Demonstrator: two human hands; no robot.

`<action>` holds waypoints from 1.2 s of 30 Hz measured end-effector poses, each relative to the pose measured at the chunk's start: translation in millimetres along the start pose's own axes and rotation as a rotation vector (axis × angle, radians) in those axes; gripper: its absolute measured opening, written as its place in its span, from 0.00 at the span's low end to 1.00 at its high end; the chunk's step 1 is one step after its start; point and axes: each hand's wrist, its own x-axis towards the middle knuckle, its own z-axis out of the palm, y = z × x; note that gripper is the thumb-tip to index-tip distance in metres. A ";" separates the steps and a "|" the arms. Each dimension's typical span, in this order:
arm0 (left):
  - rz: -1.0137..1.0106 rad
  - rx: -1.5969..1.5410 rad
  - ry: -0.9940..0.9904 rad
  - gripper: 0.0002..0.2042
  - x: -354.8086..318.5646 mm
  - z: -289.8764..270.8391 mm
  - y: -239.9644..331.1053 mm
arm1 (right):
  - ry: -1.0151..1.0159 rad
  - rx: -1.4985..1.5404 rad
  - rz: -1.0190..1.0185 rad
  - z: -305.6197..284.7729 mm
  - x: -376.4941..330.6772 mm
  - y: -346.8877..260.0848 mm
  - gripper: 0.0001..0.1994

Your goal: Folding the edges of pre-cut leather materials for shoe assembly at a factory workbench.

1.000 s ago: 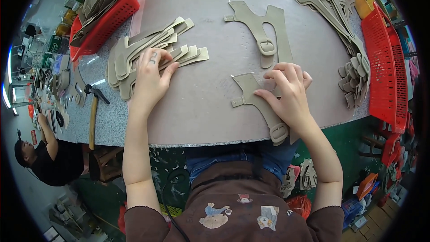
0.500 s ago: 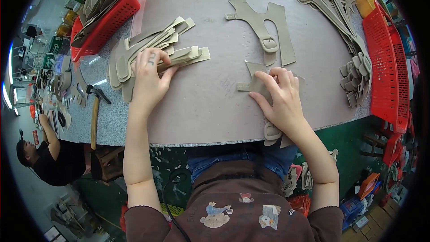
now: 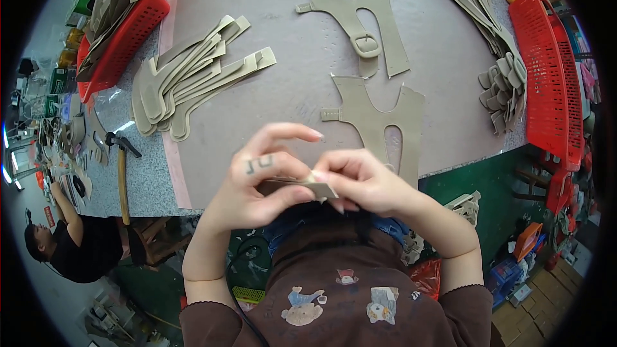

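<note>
Close to my body, at the table's near edge, my two hands meet over a flat beige shoe-upper piece (image 3: 325, 190). My left hand (image 3: 260, 180) grips it between thumb and fingers, the index finger raised. At its end my right hand (image 3: 366, 183) pinches with thumb and fingertips; the fingers hide much of the piece. Just beyond the right hand lies a beige cut-out upper (image 3: 366, 115), its near end partly covered. Farther off is a similar upper (image 3: 350, 13) with a covered buckle (image 3: 366, 45). Left of these, several upper pieces (image 3: 193, 77) lie fanned in a stack.
A red basket (image 3: 132, 38) of beige pieces stands far left, with a hammer (image 3: 123, 173) nearer. At right are more uppers (image 3: 463, 6), a pile of buckle pieces (image 3: 504, 87) and a red basket (image 3: 546, 77). A person in black (image 3: 83, 244) sits at far left.
My left hand has come from the stack toward my body with a piece. My right hand has left the nearer upper and moved left to grip the piece's end. The view shifted slightly.
</note>
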 end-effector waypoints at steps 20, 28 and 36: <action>-0.237 0.437 -0.091 0.07 40.8 0.9 -26.8 | 0.446 -1.745 -0.692 -34.4 -9.2 17.4 0.19; -0.270 0.467 -0.108 0.07 44.3 1.9 -25.3 | 0.466 -1.705 -0.731 -37.7 -11.2 20.9 0.19; -0.241 0.506 -0.081 0.08 45.5 6.0 -25.1 | 0.464 -1.707 -0.721 -38.0 -9.7 22.0 0.19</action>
